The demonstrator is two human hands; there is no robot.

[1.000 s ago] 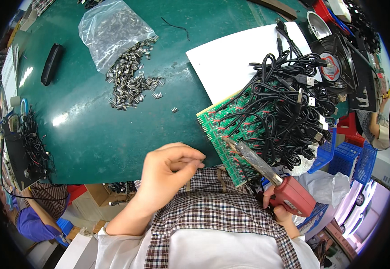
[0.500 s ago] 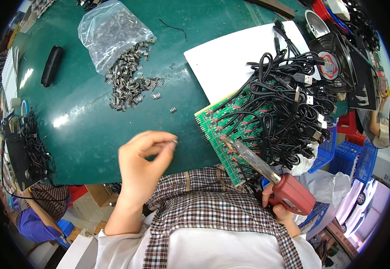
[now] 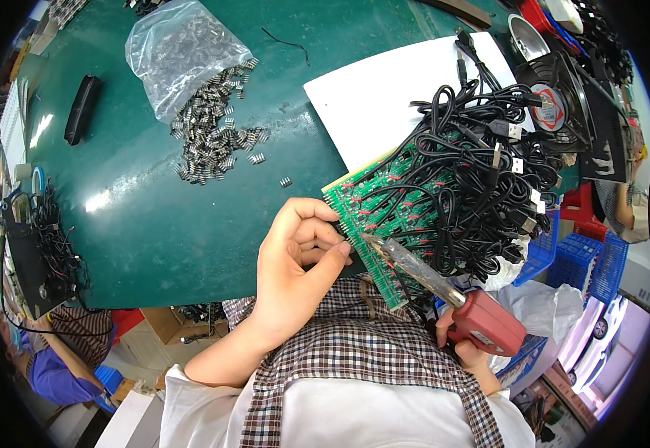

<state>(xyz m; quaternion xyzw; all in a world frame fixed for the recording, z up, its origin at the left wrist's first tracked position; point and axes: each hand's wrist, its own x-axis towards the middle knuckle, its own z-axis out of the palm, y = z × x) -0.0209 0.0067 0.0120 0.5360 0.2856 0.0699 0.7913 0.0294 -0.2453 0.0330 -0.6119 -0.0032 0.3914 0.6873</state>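
My left hand (image 3: pixel 295 265) is at the left edge of a green circuit board panel (image 3: pixel 370 261), thumb and fingers pinched together. A small pin connector is between the fingertips, mostly hidden by them. My right hand (image 3: pixel 459 345) grips a red soldering gun (image 3: pixel 487 325). Its metal barrel slants up and left, with the tip over the board near my left fingertips. Many black USB cables (image 3: pixel 452 187) lie coiled across the board, their ends joined to it at red-marked spots. Small silver-and-black pin connectors (image 3: pixel 209 145) spill from a clear plastic bag (image 3: pixel 179 56); one loose connector (image 3: pixel 286 182) lies apart.
A white sheet (image 3: pixel 355 97) lies partly under the board and cables. A solder reel (image 3: pixel 552 108) stands at the far right beside a metal bowl (image 3: pixel 528 39). A black bar-shaped object (image 3: pixel 82 110) rests at left. Blue baskets (image 3: pixel 579 261) stand right of the table; another person (image 3: pixel 60 366) sits at left.
My left hand has moved right, from over the green table to the board's left edge. The soldering gun's tip has shifted slightly down and left.
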